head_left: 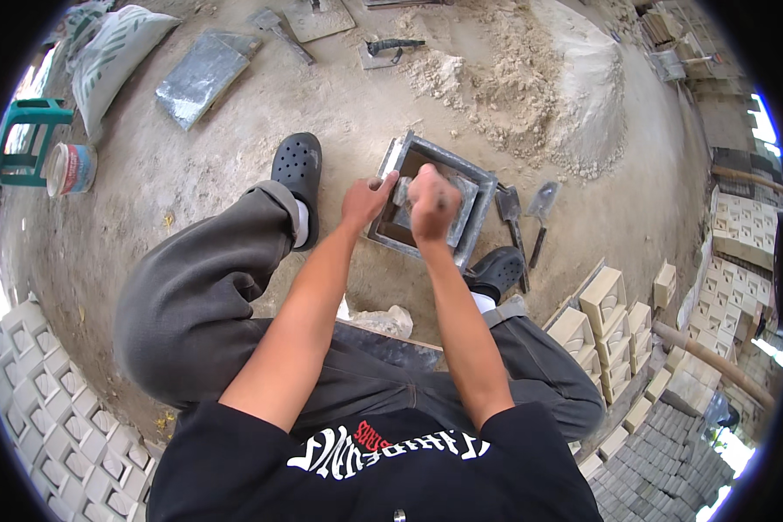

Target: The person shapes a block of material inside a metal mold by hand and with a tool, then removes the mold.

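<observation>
A square grey metal mould (474, 228) stands on the ground between my feet, with brown material inside. My left hand (365, 204) is closed on its left rim, the thumb lying along the top edge. Over the middle of the mould my right hand (435, 204) makes a fist, slightly smeared by motion. Under that fist lies a flat rectangular grey hand float (464, 193); its handle is hidden by my fingers. Beside the mould, to the right, a dark trowel (509, 207) and a lighter trowel (544, 200) rest on the ground.
Beyond the mould rises a heap of sandy powder (552, 96). A float with a black handle (383, 54) and grey plates (204, 76) lie farther off. At left are a green stool (33, 139), a bucket (71, 170) and a sack (117, 61). Patterned blocks (605, 300) are stacked at right.
</observation>
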### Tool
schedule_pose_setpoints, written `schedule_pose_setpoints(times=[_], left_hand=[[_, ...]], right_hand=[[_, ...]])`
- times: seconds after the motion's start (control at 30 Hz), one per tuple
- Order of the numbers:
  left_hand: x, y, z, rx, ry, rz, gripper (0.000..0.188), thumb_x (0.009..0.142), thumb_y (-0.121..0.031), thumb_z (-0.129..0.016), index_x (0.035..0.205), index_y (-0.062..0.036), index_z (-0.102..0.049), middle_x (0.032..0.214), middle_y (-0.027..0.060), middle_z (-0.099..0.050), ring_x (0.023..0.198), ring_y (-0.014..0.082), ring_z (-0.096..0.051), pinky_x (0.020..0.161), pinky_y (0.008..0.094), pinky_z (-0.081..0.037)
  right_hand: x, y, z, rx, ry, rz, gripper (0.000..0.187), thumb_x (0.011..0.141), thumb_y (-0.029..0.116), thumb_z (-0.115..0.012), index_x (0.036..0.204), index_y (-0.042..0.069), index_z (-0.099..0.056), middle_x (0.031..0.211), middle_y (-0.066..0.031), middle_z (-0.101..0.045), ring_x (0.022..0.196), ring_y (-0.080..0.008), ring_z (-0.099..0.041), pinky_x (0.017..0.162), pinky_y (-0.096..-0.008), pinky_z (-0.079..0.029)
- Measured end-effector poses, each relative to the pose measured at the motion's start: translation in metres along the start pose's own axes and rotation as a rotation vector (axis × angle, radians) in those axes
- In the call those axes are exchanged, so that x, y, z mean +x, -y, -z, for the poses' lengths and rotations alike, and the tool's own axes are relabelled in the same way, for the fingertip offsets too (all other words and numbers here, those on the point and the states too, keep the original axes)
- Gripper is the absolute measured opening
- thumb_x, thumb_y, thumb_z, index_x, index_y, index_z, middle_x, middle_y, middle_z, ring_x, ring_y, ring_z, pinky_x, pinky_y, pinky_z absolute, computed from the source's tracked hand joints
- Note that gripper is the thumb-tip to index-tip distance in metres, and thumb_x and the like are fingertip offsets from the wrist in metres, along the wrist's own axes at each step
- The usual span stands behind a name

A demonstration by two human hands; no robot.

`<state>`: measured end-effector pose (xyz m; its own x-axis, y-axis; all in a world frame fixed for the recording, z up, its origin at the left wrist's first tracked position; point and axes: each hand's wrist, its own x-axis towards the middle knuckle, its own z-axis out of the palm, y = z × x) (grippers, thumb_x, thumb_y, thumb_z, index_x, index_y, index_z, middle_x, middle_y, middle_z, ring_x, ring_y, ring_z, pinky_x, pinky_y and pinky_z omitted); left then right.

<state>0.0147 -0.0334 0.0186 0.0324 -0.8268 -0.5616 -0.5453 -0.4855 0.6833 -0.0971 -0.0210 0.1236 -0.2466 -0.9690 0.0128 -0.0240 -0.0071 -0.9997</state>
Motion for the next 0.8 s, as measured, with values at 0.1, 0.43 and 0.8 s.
schedule_pose_setpoints(times=[0.1,0.43,0.8], left_hand=[[0.017,-0.017,0.017,-0.070,0.144,0.006,0.068,0.081,-0.064,-0.055,0.083,0.0021,-0.070,0.076,0.0219,-0.066,0.072,0.0347,-0.066,0.068,0.0431,-0.052],[0.038,-0.024,0.027,-0.241,0.247,0.157,0.043,0.079,-0.031,-0.075,0.084,0.0103,-0.066,0.087,0.0180,-0.068,0.072,0.0263,-0.068,0.056,0.0385,-0.061],[0.035,-0.045,0.017,-0.209,0.315,0.227,0.043,0.083,-0.032,-0.073,0.095,0.0086,-0.066,0.093,0.0157,-0.066,0.079,0.0275,-0.066,0.064,0.0439,-0.059]], right_hand=[[0.008,0.004,-0.003,-0.084,0.065,-0.032,0.044,0.097,0.020,-0.047,0.056,0.002,-0.046,0.052,0.0018,-0.042,0.050,-0.0062,-0.039,0.047,-0.0275,-0.029],[-0.021,0.015,-0.007,-0.148,0.136,-0.069,0.048,0.098,0.019,-0.045,0.053,0.006,-0.039,0.052,0.0017,-0.040,0.048,-0.0065,-0.033,0.046,-0.0267,-0.025],[-0.057,-0.022,0.012,-0.346,0.052,0.353,0.041,0.096,0.014,-0.046,0.057,0.003,-0.042,0.051,-0.0004,-0.042,0.046,-0.0105,-0.035,0.046,-0.0304,-0.028]])
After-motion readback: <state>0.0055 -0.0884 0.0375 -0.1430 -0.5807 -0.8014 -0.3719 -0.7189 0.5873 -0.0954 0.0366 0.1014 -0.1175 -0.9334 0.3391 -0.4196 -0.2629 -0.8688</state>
